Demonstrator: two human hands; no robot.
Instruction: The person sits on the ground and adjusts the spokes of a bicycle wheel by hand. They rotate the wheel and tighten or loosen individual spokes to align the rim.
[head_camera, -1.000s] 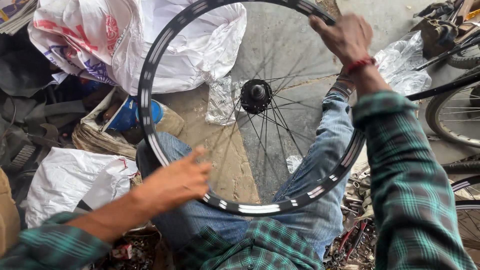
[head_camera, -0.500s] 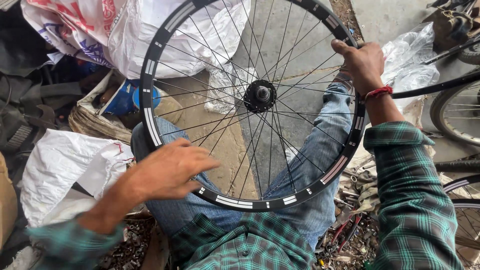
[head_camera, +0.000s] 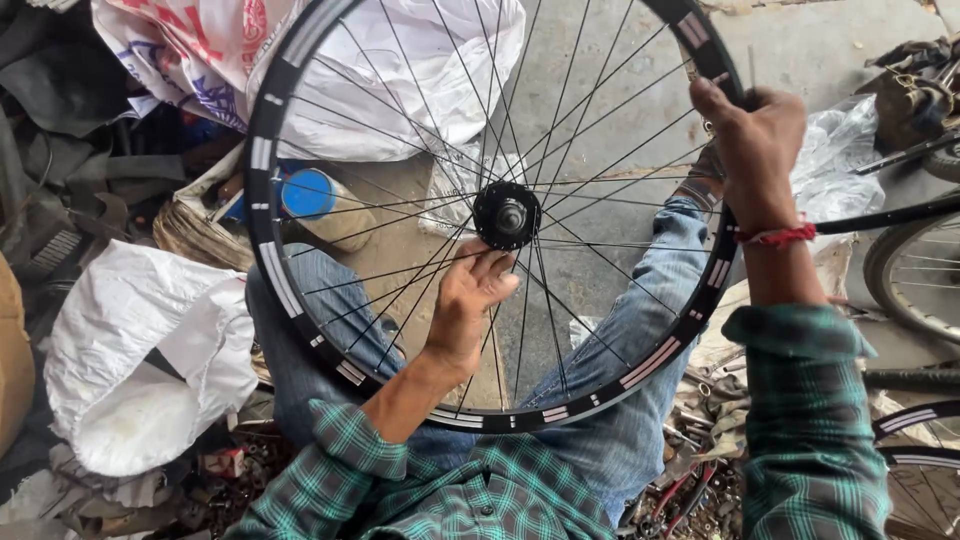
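One head-worn camera looks steeply down and close onto the person's lap, the bicycle wheel (head_camera: 500, 215) filling most of the frame above the concrete floor (head_camera: 600, 60).

Your left hand (head_camera: 468, 300) sits among the spokes (head_camera: 600, 150) just below the hub (head_camera: 507, 216); gaps there are narrow, wider out twd the rim (head_camera: 268, 250). Your right hand (head_camera: 752, 140) grips the rim's far edge; bare concrete floor (head_camera: 600, 60) beyond is open. Left side's crowded w/ white sacks (head_camera: 130, 350) & a blue-lidded can (head_camera: 310, 195). Right: another bike wheel (head_camera: 915, 270), plastic bag (head_camera: 840, 160). Knees (head_camera: 650, 300) block underneath.
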